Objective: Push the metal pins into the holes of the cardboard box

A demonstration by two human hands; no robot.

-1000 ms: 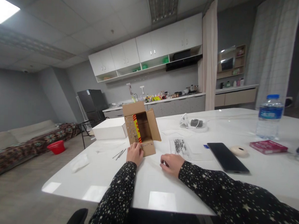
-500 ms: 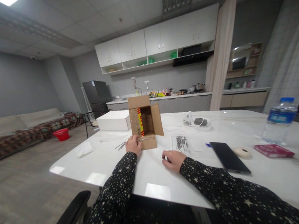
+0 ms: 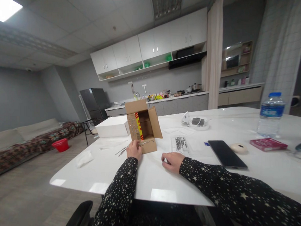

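An opened cardboard box (image 3: 149,146) stands on the white table, its mouth facing me and its flaps spread. Small shiny dots run along its left side and lower flap, beside a red and yellow strip. My left hand (image 3: 134,150) is closed at the lower left corner of the box, fingers on the flap's edge. Further right, my right hand (image 3: 172,162) rests on the table with curled fingers; a dark spot shows between thumb and forefinger, too small to name. Thin metal rods (image 3: 121,151) lie left of my left hand. A clear tray (image 3: 173,145) of small metal pieces lies beyond my right hand.
A white box (image 3: 111,127) stands behind on the left, near a crumpled white tissue (image 3: 84,159). To the right lie a black phone (image 3: 226,154), a cream oval object (image 3: 238,148), a dark pink box (image 3: 268,144) and a water bottle (image 3: 271,115). A white corded device (image 3: 196,122) sits farther back.
The view has shifted slightly, so the scene sits a little differently in the picture. Both hands keep the same places by the cardboard box and on the table.
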